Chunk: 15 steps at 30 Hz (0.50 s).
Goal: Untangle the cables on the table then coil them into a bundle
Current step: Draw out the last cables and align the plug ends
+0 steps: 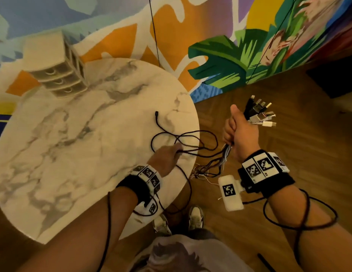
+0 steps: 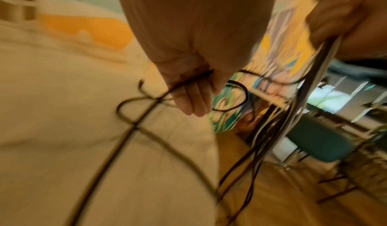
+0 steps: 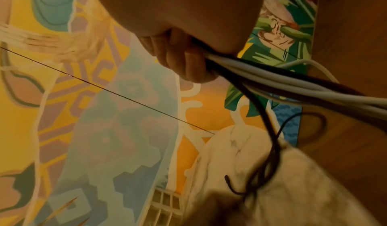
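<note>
My right hand (image 1: 238, 132) is raised beside the round marble table (image 1: 73, 134), fist closed round a bundle of black and white cables (image 3: 261, 73). Their plug ends (image 1: 259, 113) fan out above the thumb. The loose lengths (image 1: 214, 165) hang down from the fist toward the floor. My left hand (image 1: 167, 158) sits at the table's right edge and pinches a thin black cable (image 1: 171, 134) that loops over the marble; its free tip (image 1: 156, 113) lies farther back. In the left wrist view the fingers (image 2: 194, 100) curl round that black cable (image 2: 134, 125).
A small beige drawer unit (image 1: 57, 69) stands at the table's far left. Beyond the table is a painted mural wall (image 1: 230, 55); wooden floor (image 1: 289, 124) lies to the right. A green chair (image 2: 320, 143) stands on the floor. My shoes (image 1: 194, 216) are below the table edge.
</note>
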Tool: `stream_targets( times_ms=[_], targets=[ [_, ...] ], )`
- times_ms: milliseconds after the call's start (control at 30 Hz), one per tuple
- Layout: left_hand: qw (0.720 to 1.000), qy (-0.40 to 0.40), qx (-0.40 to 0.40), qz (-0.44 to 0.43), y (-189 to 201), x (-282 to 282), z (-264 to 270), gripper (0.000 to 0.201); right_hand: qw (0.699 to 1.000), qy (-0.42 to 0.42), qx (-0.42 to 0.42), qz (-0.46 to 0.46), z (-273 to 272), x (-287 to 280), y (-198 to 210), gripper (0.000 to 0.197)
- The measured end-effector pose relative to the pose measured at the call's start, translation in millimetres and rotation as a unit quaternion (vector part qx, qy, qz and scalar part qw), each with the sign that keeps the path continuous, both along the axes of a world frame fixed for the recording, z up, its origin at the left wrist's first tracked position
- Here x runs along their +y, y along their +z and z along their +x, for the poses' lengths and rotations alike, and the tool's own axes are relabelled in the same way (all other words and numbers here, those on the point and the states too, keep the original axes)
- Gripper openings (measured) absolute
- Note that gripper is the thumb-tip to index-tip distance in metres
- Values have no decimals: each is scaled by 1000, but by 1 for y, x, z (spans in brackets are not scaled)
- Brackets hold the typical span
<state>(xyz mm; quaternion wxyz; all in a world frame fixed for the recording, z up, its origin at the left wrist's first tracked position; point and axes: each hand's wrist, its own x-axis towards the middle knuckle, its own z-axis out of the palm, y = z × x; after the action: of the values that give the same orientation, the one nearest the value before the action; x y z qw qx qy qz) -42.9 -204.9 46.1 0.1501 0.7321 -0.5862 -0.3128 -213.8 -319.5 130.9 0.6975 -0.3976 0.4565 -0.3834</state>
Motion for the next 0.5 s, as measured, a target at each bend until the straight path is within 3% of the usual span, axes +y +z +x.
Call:
stream_targets(
  times_ms=[167,233,300,400,500],
  targets=[
    [980,-18,34,-193,53,-62,-37,21,999,-33,15,-18,-46,-12,-1,54],
    [972,-30,36,-230,61,-79,-47,21,998,-53,20,-23,-66,-19,0,53],
    [978,-44,35,-203,56,-92,-54,25,997,-72,30,-24,-84,-24,1,54],
    [996,-43,-11,-78,35,-100,-47,26,994,-94,42,-28,-106,-29,1,55],
    [990,10,-85,-115,31,-112,-31,18,989,-123,72,-33,-124,-34,-1,52]
  ],
)
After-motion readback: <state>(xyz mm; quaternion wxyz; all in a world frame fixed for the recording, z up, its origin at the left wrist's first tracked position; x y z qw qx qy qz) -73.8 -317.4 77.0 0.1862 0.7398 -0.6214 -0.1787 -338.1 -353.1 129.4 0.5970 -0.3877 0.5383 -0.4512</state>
